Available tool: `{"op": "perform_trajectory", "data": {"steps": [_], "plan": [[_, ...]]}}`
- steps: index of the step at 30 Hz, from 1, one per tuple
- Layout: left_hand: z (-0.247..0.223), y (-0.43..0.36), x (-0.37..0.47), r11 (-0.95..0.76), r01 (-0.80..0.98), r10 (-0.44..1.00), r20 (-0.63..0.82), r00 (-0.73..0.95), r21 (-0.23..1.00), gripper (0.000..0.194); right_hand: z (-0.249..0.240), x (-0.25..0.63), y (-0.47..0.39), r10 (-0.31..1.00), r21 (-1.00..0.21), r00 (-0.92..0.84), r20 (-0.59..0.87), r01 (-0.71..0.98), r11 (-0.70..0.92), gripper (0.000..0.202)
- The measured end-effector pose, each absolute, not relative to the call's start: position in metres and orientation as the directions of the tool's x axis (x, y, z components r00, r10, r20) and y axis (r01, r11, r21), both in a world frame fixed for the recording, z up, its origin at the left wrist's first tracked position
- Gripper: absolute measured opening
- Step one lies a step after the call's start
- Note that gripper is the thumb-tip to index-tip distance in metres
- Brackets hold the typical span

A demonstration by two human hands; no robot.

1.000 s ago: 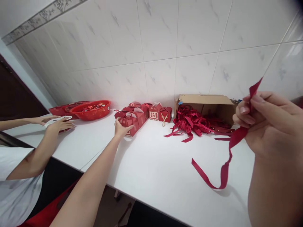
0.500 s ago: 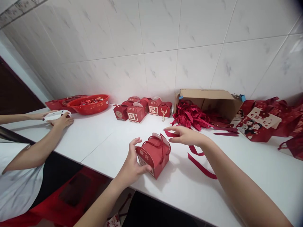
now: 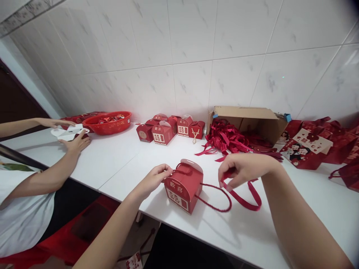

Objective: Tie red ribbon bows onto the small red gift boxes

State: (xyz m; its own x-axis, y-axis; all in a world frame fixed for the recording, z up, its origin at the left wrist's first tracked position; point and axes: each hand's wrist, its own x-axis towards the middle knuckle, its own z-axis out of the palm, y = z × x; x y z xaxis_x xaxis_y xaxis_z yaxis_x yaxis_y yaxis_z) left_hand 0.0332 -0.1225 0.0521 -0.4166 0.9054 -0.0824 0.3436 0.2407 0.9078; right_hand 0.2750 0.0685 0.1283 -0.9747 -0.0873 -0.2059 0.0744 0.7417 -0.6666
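Observation:
A red gift box (image 3: pixel 183 186) with gold characters stands upright near the table's front edge. At its upper left edge, my left hand (image 3: pixel 155 179) is closed, thumb and fingertips pinching the near end of a twisted red cord handle (image 3: pixel 183 171). A second cord handle (image 3: pixel 224 209) loops out from the box's right side and lies on the table. To the right of the box, my right hand (image 3: pixel 238 172) is raised and closed on a dark red ribbon (image 3: pixel 256 201), whose free length curls down beside the wrist.
A cardboard box (image 3: pixel 246 111) on its side spills a heap of red ribbons (image 3: pixel 224 136). Several finished red boxes (image 3: pixel 162 132) stand by the wall. Red gift bags (image 3: pixel 305 149) are at right. At left, a co-worker's hands (image 3: pixel 74 144) hold a white-inside box by a red basin (image 3: pixel 109 127).
My right hand has picked the ribbon up off the table. My left hand has shifted from the box's side to its cord. The right cord handle has swung down to the right.

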Motion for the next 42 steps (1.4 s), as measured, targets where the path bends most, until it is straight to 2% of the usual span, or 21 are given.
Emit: {"op": "perform_trajectory", "data": {"steps": [3,7,9,11,14,17,20,24,27,32,36,42], "plan": [[0.041,-0.129,0.024,0.321,0.443,0.816,-0.008,-0.577,0.837,0.029,0.135,0.284,0.070,-0.032,-0.675,-0.982,-0.186,0.104,0.730,0.036],[0.039,-0.144,0.033,0.373,0.519,0.685,0.149,-0.713,0.769,0.029,0.133,0.278,0.066,0.208,-0.753,-0.977,-0.053,0.176,0.634,0.035],[0.044,-0.151,0.052,0.307,0.543,0.676,0.222,-0.703,0.782,0.032,0.128,0.270,0.064,0.296,-0.772,-0.954,-0.040,0.218,0.597,0.034],[0.047,-0.155,0.074,0.180,0.569,0.727,0.282,-0.626,0.802,0.034,0.123,0.261,0.063,0.339,-0.788,-0.939,-0.056,0.250,0.563,0.034],[0.047,-0.152,0.100,0.123,0.637,0.807,0.297,-0.511,0.761,0.061,0.115,0.251,0.063,0.365,-0.821,-0.926,-0.101,0.284,0.494,0.032],[0.042,-0.145,0.104,0.145,0.634,0.825,0.261,-0.502,0.760,0.083,0.109,0.245,0.063,0.331,-0.863,-0.933,-0.142,0.280,0.419,0.031],[0.040,-0.142,0.091,0.084,0.579,0.869,0.225,-0.441,0.811,0.088,0.102,0.241,0.063,0.281,-0.902,-0.943,-0.180,0.272,0.335,0.027],[0.039,-0.144,0.066,-0.040,0.502,0.953,0.185,-0.242,0.864,0.095,0.095,0.236,0.063,0.180,-0.935,-0.948,-0.261,0.294,0.196,0.021],[0.034,-0.142,0.052,-0.155,0.424,0.963,0.233,-0.138,0.892,0.090,0.094,0.234,0.062,0.100,-0.941,-0.951,-0.291,0.304,0.151,0.021],[0.024,-0.132,0.043,-0.290,0.297,0.943,0.324,-0.071,0.910,0.082,0.094,0.232,0.059,-0.005,-0.951,-0.956,-0.292,0.290,0.105,0.019],[0.022,-0.126,0.042,-0.327,0.207,0.937,0.345,-0.056,0.922,0.079,0.097,0.233,0.058,-0.048,-0.960,-0.962,-0.270,0.265,0.093,0.022],[0.022,-0.123,0.041,-0.330,0.171,0.938,0.343,-0.054,0.928,0.075,0.105,0.238,0.056,-0.058,-0.967,-0.970,-0.236,0.228,0.117,0.027]]}}
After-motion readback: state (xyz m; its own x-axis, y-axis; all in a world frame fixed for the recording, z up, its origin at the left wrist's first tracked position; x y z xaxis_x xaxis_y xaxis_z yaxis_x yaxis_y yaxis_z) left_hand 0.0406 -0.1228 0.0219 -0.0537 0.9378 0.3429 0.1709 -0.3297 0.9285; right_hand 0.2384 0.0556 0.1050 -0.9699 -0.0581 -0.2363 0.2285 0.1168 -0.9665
